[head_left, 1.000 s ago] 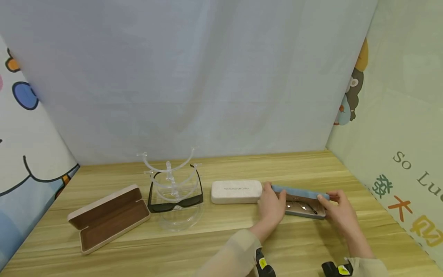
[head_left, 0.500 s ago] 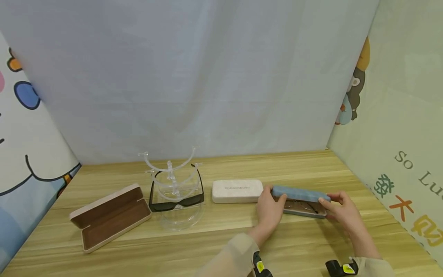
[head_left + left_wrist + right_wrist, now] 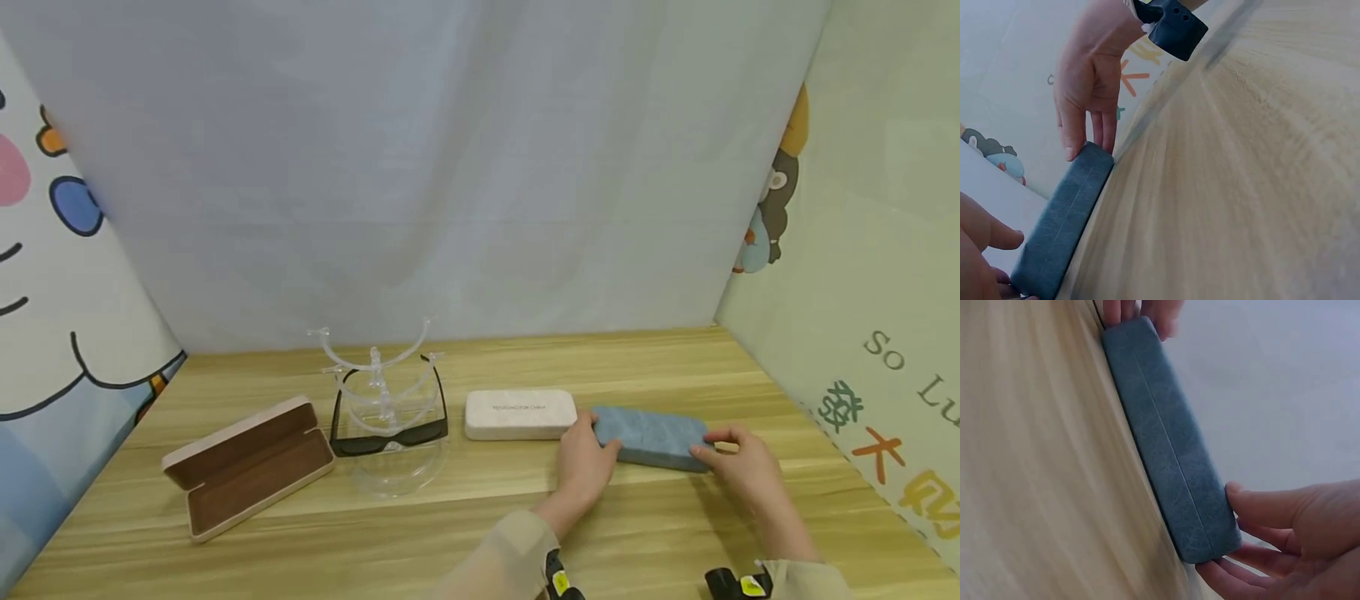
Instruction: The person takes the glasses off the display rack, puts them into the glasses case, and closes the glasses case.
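Observation:
A blue glasses case (image 3: 651,437) lies closed on the table, right of the middle. My left hand (image 3: 585,461) grips its left end, and my right hand (image 3: 746,468) grips its right end. In the right wrist view the thumb and fingers of the right hand (image 3: 1291,534) wrap one end of the case (image 3: 1169,444). The left wrist view has the case (image 3: 1063,222) between both hands, its lid meeting the base along a thin seam. The eyeglasses inside are hidden by the lid.
A white glasses case (image 3: 520,415) lies closed beside my left hand. A clear display stand (image 3: 386,400) bears black sunglasses (image 3: 390,439). Farther left sits an open case with brown lining (image 3: 258,475). A grey curtain (image 3: 450,167) backs the wooden table (image 3: 420,550).
The blue lid has come down from partly raised to closed, covering the eyeglasses. Both hands stay at the case's ends. The head view has shifted slightly.

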`<state>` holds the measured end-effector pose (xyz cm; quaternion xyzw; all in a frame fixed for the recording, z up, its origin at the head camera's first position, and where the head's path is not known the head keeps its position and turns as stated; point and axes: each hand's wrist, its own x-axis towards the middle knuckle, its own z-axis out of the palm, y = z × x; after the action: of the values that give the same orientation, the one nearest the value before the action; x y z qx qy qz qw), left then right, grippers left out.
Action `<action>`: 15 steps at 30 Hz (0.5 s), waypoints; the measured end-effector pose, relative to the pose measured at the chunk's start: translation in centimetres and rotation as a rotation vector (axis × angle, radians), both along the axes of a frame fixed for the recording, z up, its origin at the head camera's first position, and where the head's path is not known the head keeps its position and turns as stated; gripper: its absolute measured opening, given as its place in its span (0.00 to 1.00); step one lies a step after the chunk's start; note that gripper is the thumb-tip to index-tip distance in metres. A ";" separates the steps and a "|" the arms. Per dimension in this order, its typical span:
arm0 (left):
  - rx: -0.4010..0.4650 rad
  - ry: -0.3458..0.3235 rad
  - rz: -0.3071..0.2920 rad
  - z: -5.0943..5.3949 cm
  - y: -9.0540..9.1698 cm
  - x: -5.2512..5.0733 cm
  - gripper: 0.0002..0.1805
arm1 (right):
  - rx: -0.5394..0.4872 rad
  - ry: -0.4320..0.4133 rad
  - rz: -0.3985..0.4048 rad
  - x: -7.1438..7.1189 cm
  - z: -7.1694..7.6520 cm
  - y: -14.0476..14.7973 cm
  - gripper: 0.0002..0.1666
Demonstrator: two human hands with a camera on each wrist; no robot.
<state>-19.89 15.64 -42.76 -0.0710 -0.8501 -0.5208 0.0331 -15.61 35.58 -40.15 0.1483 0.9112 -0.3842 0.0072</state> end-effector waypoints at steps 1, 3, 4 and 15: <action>-0.008 -0.004 -0.014 0.1 -0.2 0.1 0.21 | 0.000 0.000 0.002 -0.1 0.0 -0.1 0.33; -0.024 -0.010 -0.040 0.4 -0.8 0.2 0.21 | 0.010 0.006 0.015 -0.2 -0.1 -0.3 0.32; -0.029 -0.020 -0.053 0.6 -1.1 0.2 0.21 | 0.021 0.014 0.022 -0.2 -0.1 -0.4 0.32; -0.070 0.004 -0.152 1.9 -5.4 1.2 0.08 | 0.218 0.219 0.060 -0.4 1.0 -3.6 0.21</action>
<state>-18.64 10.25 -40.88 -0.1375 -0.8599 -0.4915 -0.0074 -16.04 31.93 -39.13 0.0782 0.9469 -0.2965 -0.0971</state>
